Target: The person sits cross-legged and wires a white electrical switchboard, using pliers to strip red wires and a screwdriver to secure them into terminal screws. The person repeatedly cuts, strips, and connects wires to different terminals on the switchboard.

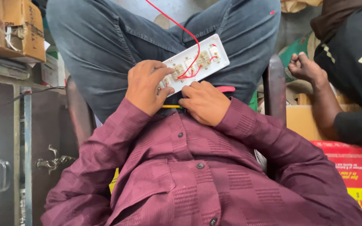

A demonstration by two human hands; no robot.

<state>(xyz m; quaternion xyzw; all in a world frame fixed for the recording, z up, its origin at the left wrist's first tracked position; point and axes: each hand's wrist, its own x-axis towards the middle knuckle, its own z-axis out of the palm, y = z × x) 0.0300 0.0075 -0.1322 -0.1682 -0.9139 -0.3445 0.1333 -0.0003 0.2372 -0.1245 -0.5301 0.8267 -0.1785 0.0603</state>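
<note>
Centre of frame: white switch panel (195, 62), back side up, resting across the lap on grey trousers (101, 42). Long axis running from lower left to upper right. Left hand (144, 86) at the panel's lower-left end, fingers curled over that end and grasping it, thumb underneath. Right hand (205, 101) just below the panel's near long edge, fingers bent, touching that edge; firm hold or mere contact not discernible. Red wire (189, 33) looping from the upper frame down to the terminals at mid-panel. Left hand nearer the wired terminals. Another person's clenched hand (302, 67) at upper right, well apart.
</note>
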